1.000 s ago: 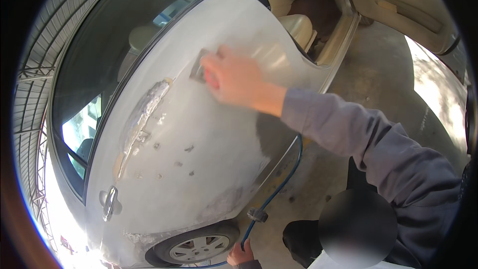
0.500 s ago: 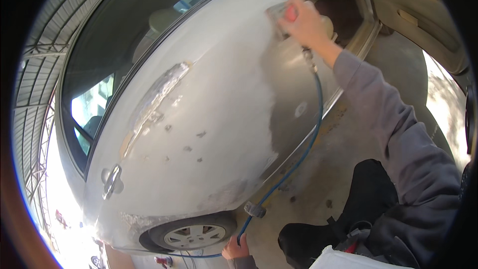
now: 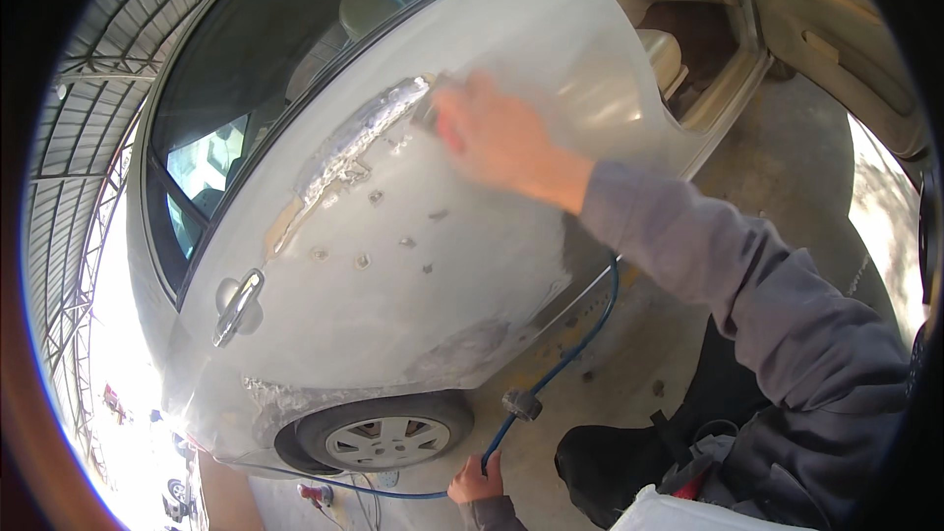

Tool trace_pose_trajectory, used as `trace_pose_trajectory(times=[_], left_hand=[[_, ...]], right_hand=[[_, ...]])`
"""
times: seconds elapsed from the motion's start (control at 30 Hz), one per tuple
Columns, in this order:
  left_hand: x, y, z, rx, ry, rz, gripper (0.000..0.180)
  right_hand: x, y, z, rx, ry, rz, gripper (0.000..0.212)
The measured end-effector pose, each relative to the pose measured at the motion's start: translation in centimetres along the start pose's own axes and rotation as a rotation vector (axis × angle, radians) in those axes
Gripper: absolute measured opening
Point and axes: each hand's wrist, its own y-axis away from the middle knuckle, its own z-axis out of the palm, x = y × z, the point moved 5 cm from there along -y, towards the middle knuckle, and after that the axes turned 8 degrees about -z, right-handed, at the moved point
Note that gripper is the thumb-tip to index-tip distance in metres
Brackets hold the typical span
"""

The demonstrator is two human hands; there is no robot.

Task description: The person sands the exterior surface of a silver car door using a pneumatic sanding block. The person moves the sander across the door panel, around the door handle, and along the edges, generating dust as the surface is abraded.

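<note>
My right hand (image 3: 506, 143), smeared by motion, is wrapped round an air sander (image 3: 430, 114) with a red part. It is on the upper part of a car's grey, sanded rear door (image 3: 482, 256), beside the end of a rough, bare-metal strip (image 3: 359, 143). My left hand (image 3: 476, 484) is low by the rear wheel (image 3: 388, 441), closed round a blue air hose (image 3: 570, 359). The hose rises past the sill and passes behind my right forearm. Several small dark chipped spots (image 3: 376, 198) dot the panel. The sander's underside is hidden.
A chrome door handle (image 3: 239, 308) sticks out at the panel's left. A dark clump (image 3: 522, 404) sits on the hose. The front door (image 3: 836, 29) stands open at the upper right. A red tool (image 3: 316, 495) lies on the floor by the wheel.
My right hand has moved left and down across the door with the sander, from its far right edge to the rough strip. My left hand still grips the hose. The view has shifted slightly.
</note>
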Motion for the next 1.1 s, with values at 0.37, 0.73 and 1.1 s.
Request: trace_pose_trajectory(times=[0.37, 0.73, 1.1], left_hand=[[-3.9, 0.0, 4.3, -0.295, -0.268, -0.198, 0.056], [-3.8, -2.2, 5.5, -0.339, -0.419, -0.169, 0.053], [-3.1, -1.5, 6.6, -0.39, -0.378, -0.13, 0.053]], right_hand=[[3.3, 3.4, -1.8, 0.015, -0.057, -0.031, 0.013], [25.9, 4.1, -14.7, 0.444, 0.326, 0.264, 0.048], [12.1, 7.6, -4.4, 0.227, 0.165, 0.054, 0.025]])
